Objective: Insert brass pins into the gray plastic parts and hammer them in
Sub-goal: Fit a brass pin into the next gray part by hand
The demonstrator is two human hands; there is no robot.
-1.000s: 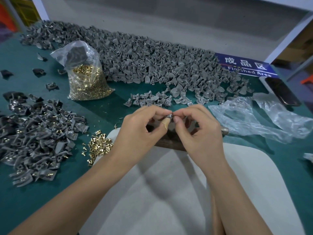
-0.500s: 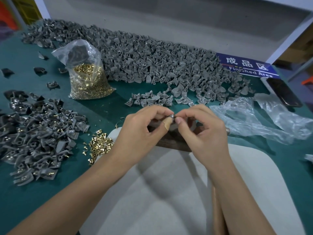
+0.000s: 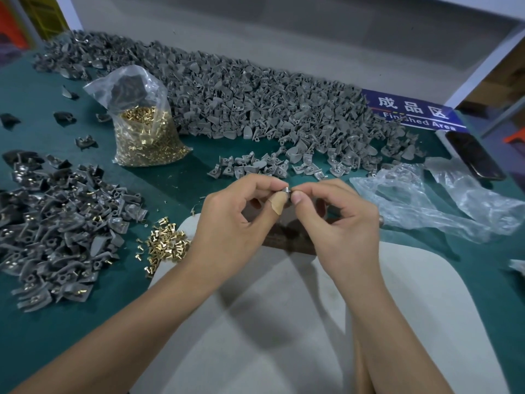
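Centre of the frame: a small gray plastic part (image 3: 286,191) was pinched between both hands, raised above the worktop (image 3: 181,191). Left hand (image 3: 235,220) had fingers curled, thumb and forefinger closed on the part; a tan plaster wrapped the thumb tip. Right hand (image 3: 338,223) met it from the other side, fingertips pinched at the same spot; whether it also held a pin could not be made out.

Below the hands lay a dark block (image 3: 287,237), on the far edge of a pale board (image 3: 397,294). Just left of the board, a loose scatter of brass pins (image 3: 164,245) lay on the green surface. Further left, a heap of gray parts with brass showing in them (image 3: 56,231).

Upper left of centre stood a clear bag of brass pins (image 3: 145,132). Behind it, across the upper frame, ran a long pile of gray parts (image 3: 255,100). A small cluster of gray parts (image 3: 250,167) lay just above the hands.

At right, crumpled clear plastic (image 3: 443,200), a dark phone (image 3: 474,155), and a blue sign (image 3: 412,112) reading "Finished Area".
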